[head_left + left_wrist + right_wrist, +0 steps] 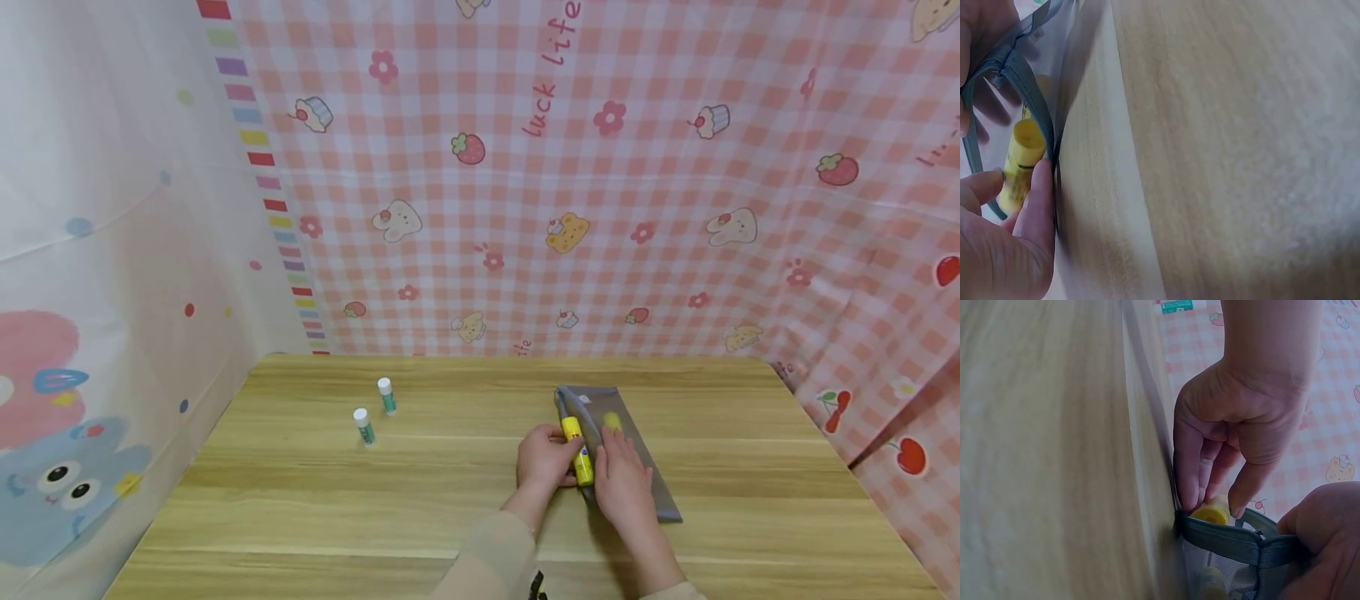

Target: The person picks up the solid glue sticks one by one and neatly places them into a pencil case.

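1. Left hand (543,458): thumb and fingers pinched a yellow tube (582,468).
2. That tube was at the open mouth of the grey mesh pouch (598,402), within the rim; how deep, couldn't tell.
3. Right hand (624,483): gripped the pouch by its rim, opposite the left.
4. Second yellow tube (612,421) showed through the mesh.
5. Two white-capped green tubes (365,428) stood upright on the wooden table (300,517), well apart from the pouch.

"luck life" lettering (552,65), pink checked cloth (525,196)
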Demonstrator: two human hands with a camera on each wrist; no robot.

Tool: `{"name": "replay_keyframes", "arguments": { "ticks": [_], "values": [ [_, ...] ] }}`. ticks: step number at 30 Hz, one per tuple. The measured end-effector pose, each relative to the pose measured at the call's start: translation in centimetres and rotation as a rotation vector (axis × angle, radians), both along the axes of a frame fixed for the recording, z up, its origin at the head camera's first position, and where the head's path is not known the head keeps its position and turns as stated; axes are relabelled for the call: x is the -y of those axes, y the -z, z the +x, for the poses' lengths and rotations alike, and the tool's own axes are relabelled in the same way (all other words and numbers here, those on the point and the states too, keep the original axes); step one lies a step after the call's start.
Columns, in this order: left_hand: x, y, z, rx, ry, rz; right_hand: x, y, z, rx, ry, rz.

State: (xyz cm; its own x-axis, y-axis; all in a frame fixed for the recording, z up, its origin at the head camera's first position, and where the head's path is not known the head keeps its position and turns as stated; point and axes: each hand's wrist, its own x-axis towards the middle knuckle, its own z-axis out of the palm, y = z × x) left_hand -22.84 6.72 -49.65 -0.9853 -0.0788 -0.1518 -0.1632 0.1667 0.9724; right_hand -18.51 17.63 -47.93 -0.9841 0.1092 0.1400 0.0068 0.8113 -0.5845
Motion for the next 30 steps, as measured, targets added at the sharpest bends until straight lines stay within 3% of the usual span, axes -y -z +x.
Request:
{"name": "replay_keyframes", "arguments": {
  "ticks": [7,30],
  "values": [
    [-0.1,0.3,0.2,-0.009,0.008,0.055,-0.1,0.0,0.1,-0.022,0.01,0.013],
    [0.7,-1.8,1.5,-0.026,0.041,0.331,-0.2,-0.1,-0.1,-0.013,0.022,0.012]
  ]
}}
